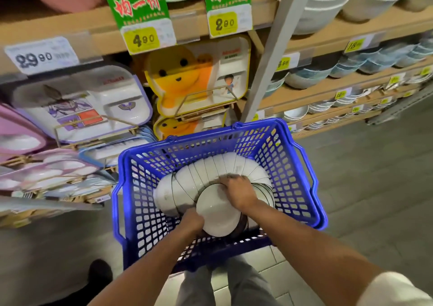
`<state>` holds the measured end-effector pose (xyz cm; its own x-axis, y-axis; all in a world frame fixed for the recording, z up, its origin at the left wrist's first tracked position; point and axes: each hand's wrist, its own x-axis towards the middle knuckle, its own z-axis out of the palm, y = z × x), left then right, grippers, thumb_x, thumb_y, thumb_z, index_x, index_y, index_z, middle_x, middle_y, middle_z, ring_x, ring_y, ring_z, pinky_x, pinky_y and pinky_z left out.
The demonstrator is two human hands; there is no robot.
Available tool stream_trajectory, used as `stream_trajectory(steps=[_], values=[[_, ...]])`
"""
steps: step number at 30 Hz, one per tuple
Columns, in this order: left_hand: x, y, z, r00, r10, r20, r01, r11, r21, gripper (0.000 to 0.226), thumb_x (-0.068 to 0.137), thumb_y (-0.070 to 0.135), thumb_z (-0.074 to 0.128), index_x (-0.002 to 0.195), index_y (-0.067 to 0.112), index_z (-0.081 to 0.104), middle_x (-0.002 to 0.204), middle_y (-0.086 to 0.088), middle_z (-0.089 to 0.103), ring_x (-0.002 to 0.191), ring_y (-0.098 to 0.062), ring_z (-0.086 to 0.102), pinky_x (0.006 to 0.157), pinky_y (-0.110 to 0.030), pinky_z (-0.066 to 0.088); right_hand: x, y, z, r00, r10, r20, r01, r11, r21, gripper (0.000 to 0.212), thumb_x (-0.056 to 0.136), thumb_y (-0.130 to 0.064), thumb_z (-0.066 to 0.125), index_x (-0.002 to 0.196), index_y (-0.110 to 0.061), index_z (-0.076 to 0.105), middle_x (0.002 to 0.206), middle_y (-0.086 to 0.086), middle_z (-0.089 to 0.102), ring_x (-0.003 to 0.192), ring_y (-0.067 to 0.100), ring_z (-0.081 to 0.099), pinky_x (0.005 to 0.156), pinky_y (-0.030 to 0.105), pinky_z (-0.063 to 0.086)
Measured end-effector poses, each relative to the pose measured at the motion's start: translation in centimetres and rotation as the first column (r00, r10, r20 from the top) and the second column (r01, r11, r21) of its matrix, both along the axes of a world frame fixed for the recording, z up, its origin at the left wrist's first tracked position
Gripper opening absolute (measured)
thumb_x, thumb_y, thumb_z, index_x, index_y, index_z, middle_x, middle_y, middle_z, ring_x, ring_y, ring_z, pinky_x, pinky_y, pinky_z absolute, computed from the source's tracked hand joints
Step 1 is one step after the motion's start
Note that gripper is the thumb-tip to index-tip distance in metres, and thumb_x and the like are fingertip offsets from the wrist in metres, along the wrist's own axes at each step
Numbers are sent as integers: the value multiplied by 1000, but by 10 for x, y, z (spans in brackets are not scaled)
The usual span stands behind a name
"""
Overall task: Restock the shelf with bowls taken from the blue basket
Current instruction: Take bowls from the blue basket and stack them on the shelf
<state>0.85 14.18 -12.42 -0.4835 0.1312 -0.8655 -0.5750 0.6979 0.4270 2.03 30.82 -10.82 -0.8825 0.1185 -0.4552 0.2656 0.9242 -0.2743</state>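
Down low, the right grip (239, 191) curls over the far rim of a white bowl (220, 214) while the left grip (192, 219) clasps its near-left edge. Nested bowls (210, 172) arc just behind, inside the blue basket (257, 124), with the shelf (309, 98) beyond.

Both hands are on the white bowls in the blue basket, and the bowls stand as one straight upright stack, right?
Not quite. The head view shows the white round bowls lying nested on their sides in a curved row inside the blue plastic mesh basket. The left hand and right hand do hold the nearest ones.
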Motion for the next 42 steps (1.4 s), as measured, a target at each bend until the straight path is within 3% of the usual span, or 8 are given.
stream_trajectory(steps=[3, 8, 14, 19, 23, 32, 37, 42], values=[[-16, 0, 31, 998, 61, -12, -61, 997, 52, 30, 94, -5, 44, 121, -2, 58, 112, -24, 66, 99, -39, 67, 78, -51, 59, -10, 7, 26, 979, -201, -43, 177, 932, -317, 34, 100, -23, 45, 131, -24, 59, 130, 3, 63, 119, 25, 56, 100, 31, 41], [-49, 6, 93, 988, 152, -25, -147, 977, 152, 35, 93, -10, 39, 119, 9, 52, 103, -20, 68, 79, -32, 69, 61, -39, 62, -22, 16, 82, 828, -549, 113, 405, 446, -798, 38, 95, -11, 52, 131, -20, 58, 135, 1, 55, 121, 18, 51, 93, 25, 41], [-83, 17, 176, 977, 182, -115, -149, 957, 248, 21, 91, -11, 39, 106, -7, 53, 88, -28, 66, 79, -39, 70, 67, -45, 61, -34, 12, 154, 676, -736, 51, 269, 181, -946, 41, 90, -6, 51, 114, -37, 62, 118, -11, 58, 100, 0, 54, 67, 8, 45], [-95, 18, 244, 925, 198, -324, -72, 929, 364, 10, 93, 4, 44, 95, 2, 54, 65, -17, 71, 53, -27, 70, 46, -32, 58, -49, 14, 221, 555, -822, 126, 235, 10, -972, 54, 69, -17, 48, 119, -26, 66, 127, 4, 58, 111, 30, 53, 79, 37, 49], [-110, 20, 283, 838, 236, -492, 28, 882, 471, 20, 97, 28, 50, 99, 10, 60, 80, -10, 70, 65, -21, 69, 52, -34, 60, -48, 24, 266, 484, -852, 201, 137, -153, -979, 41, 70, -12, 46, 97, -24, 74, 104, 6, 71, 93, 31, 62, 61, 30, 54], [-86, 81, 350, 903, 422, -86, -110, 418, 902, 27, 89, 14, 39, 95, 11, 65, 93, -11, 73, 89, -30, 64, 75, -36, 50, -14, 50, 336, 451, -860, 237, 81, -225, -971, 41, 78, -7, 44, 112, -8, 67, 104, 16, 71, 92, 34, 65, 72, 35, 57], [-59, 119, 365, 918, 396, -23, -161, 426, 890, 25, 86, 17, 41, 90, 11, 64, 86, -12, 73, 79, -30, 64, 66, -33, 50, 15, 77, 348, 335, -924, 185, -15, -201, -979, 35, 83, -17, 46, 106, -5, 69, 99, 15, 71, 92, 31, 63, 90, 40, 49], [-29, 167, 372, 910, 413, -29, -167, 431, 887, 19, 84, 17, 44, 89, 12, 62, 80, -9, 70, 74, -28, 63, 55, -28, 50, 47, 115, 356, 259, -960, 103, -14, -110, -994, 24, 82, -22, 53, 90, -17, 76, 91, 6, 74, 82, 22, 69, 76, 34, 52]])
